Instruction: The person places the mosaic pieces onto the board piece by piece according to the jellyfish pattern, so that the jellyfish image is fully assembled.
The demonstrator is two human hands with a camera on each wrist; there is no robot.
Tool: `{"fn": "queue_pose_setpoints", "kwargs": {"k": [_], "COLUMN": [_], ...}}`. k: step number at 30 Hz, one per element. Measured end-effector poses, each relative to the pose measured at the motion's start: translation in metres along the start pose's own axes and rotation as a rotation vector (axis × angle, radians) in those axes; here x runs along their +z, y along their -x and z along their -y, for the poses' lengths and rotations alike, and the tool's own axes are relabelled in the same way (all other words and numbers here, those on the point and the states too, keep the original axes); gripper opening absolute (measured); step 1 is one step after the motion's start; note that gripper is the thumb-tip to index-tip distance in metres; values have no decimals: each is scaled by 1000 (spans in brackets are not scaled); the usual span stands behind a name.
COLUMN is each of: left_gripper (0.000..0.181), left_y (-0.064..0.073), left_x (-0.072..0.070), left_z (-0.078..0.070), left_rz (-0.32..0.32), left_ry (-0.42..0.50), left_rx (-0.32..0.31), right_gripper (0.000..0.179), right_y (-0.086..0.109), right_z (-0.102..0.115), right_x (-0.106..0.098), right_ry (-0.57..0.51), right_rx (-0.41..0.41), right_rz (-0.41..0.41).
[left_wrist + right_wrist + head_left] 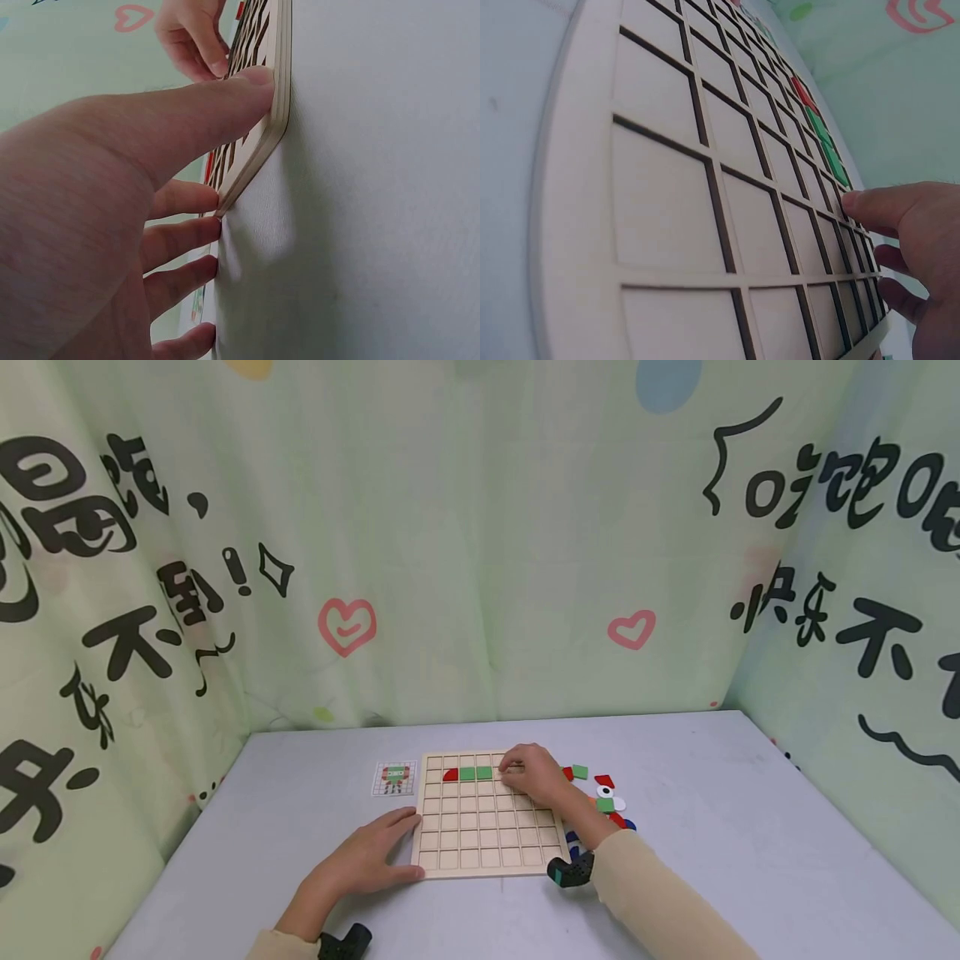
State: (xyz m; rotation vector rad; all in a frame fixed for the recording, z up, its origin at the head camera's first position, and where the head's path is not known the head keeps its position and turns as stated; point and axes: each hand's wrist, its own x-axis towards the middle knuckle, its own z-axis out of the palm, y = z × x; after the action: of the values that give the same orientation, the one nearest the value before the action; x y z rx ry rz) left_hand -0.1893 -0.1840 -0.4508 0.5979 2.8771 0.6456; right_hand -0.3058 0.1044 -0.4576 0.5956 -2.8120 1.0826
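A square wooden grid board [480, 839] lies on the table. In its second row sit a red piece with a rounded corner [451, 775] and two green squares [467, 774]. My left hand [367, 856] is at the board's lower left corner, thumb on the frame, the other fingers spread along the left edge. Over the upper right of the grid is my right hand [536, 772], fingers bent, just right of the green squares. In the right wrist view its thumb [853, 202] touches the grid beside the second green square [834, 163]. Whether it pinches a piece is hidden.
A small pattern card [393, 778] with a robot-like figure lies left of the board. Right of the board are loose red, green, white and blue pieces [604, 805], partly behind my right forearm. A printed curtain [480, 568] surrounds the table.
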Motion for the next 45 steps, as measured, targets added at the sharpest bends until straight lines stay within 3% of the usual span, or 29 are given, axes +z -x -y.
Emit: {"fn": "queue_pose_setpoints", "kwargs": {"k": [29,45], "left_gripper": [79,79], "left_y": [0,0], "left_x": [2,1], "left_z": [2,2], "left_rz": [-1,2], "left_ry": [-6,-10], "left_rx": [4,1], "right_gripper": [15,7], "right_y": [31,36], "right_z": [-48,-59], "right_x": [-44,-57], "right_ry": [99,147], "right_rx": [161,176], "right_rz": [-94,-46]}}
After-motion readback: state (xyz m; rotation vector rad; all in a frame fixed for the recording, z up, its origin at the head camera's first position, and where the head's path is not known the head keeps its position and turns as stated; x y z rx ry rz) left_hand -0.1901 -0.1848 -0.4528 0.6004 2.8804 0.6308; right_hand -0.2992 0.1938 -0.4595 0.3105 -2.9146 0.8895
